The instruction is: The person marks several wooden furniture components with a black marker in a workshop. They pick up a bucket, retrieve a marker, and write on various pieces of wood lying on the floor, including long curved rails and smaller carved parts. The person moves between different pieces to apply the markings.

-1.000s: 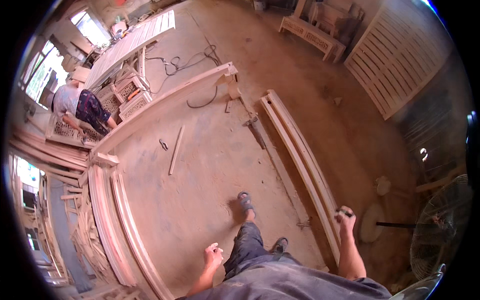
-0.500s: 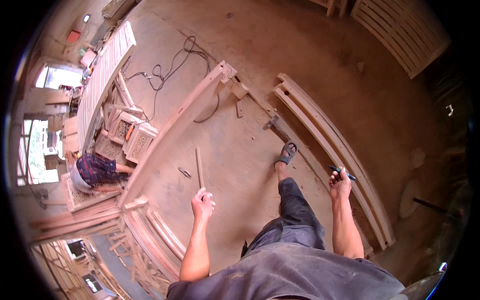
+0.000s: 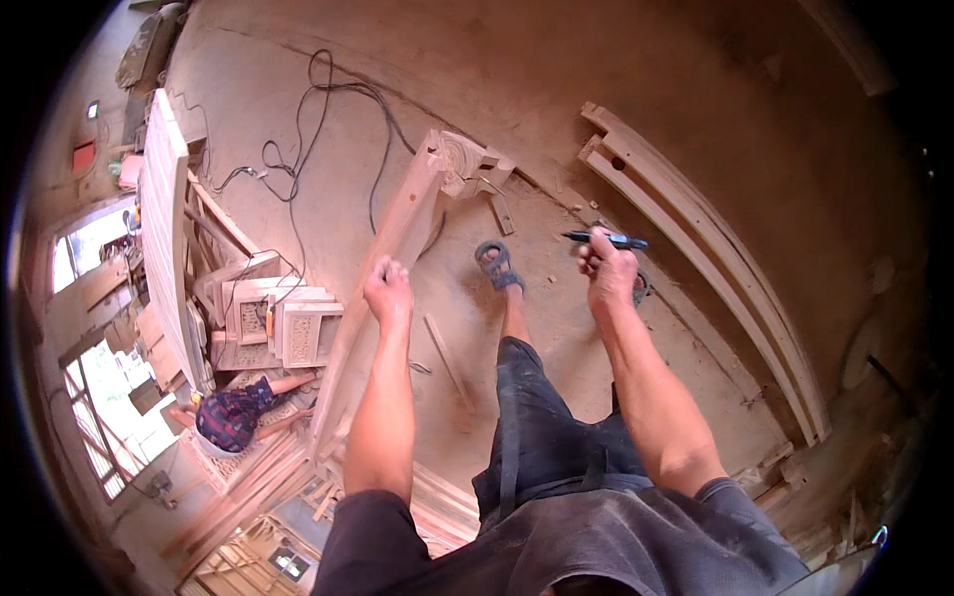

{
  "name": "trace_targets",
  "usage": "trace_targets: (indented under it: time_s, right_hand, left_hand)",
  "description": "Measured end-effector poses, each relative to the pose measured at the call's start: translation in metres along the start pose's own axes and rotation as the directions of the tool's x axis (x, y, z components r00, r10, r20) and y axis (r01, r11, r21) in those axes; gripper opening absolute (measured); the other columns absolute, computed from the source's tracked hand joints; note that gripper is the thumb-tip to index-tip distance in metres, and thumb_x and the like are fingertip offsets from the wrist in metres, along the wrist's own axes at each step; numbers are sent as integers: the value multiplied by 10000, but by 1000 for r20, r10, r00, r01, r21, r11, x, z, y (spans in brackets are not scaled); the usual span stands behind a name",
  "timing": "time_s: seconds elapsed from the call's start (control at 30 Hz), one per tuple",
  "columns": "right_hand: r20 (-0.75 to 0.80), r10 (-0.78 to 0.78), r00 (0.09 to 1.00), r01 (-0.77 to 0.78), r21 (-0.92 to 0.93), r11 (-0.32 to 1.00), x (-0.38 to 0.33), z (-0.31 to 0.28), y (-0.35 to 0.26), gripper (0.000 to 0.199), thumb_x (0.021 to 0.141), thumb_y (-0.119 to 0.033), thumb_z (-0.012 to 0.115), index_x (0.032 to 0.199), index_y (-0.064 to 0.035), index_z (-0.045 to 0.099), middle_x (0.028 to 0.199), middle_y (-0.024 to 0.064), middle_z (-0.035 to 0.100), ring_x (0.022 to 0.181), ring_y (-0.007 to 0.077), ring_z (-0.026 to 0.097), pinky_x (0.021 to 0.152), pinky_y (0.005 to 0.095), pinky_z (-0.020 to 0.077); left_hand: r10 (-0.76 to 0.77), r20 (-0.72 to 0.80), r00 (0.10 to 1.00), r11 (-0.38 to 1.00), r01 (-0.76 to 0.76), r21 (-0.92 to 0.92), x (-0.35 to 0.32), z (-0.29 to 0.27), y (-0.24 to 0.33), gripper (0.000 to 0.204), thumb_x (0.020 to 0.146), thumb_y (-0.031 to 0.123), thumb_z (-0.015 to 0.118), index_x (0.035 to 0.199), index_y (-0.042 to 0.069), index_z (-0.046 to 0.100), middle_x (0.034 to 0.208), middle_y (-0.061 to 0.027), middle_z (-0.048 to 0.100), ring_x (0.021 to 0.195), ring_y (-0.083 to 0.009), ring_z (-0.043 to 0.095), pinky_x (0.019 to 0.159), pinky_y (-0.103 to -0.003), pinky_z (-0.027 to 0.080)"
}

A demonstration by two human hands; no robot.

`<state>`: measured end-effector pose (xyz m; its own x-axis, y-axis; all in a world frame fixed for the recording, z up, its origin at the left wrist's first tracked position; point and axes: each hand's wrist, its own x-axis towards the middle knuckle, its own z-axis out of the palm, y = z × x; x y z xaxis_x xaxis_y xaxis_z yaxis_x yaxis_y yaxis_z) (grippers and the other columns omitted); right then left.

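A dark pen, perhaps a marker (image 3: 628,241), lies crosswise in the grip of my right hand (image 3: 610,273), its fingers curled round it. My left hand (image 3: 390,290) is closed, fingers folded in; whatever it may hold is hidden. That hand appears in front of a long thick wooden beam (image 3: 399,217), whose far end has a rounded, carved-looking block (image 3: 462,164). I cannot tell whether the hand touches the beam. A thin wooden strip (image 3: 445,356) lies on the floor between my left forearm and my leg.
Long curved wooden rails (image 3: 711,253) lie on the right. Black cable (image 3: 298,164) loops across the floor at the far left. Beyond the beam, a person (image 3: 231,415) bends down by carved wooden panels (image 3: 303,333). A slatted wooden panel (image 3: 164,233) stands behind them.
My view has shifted and I have stepped ahead, nearer the beam's carved end. Both hands are raised farther forward, the right still gripping the pen. The other foot is now in front.
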<state>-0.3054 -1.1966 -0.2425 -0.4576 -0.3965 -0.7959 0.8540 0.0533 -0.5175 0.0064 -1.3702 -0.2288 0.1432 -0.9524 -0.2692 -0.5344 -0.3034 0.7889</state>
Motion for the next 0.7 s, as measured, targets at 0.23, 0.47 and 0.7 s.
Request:
trace_targets:
  time_s: [0.23, 0.47, 0.7]
  right_hand:
    - [40, -62, 997, 52, 209, 976, 106, 128, 101, 270, 828, -143, 692, 1043, -17, 587, 721, 75, 622, 600, 139, 567, 547, 253, 437]
    - [-56, -49, 997, 58, 177, 983, 167, 199, 161, 199, 769, -113, 687, 910, -9, 594, 660, 50, 604, 563, 124, 525, 545, 267, 395]
    - [21, -84, 996, 82, 94, 992, 171, 217, 171, 212, 752, -150, 699, 856, 32, 669, 715, 62, 674, 651, 114, 628, 631, 241, 500]
  left_hand:
    - [297, 65, 953, 806, -286, 519, 209, 128, -12, 195, 878, 35, 522, 1004, -51, 644, 824, -84, 659, 711, -146, 606, 675, -295, 493]
    - [109, -88, 990, 980, -92, 176, 252, 177, -42, 269, 865, 8, 529, 1111, -75, 595, 910, -108, 661, 734, -164, 615, 657, -274, 498]
    - [175, -102, 979, 955, -143, 261, 251, 174, -25, 298, 885, 16, 463, 1137, -87, 582, 922, -149, 655, 686, -201, 623, 610, -301, 503]
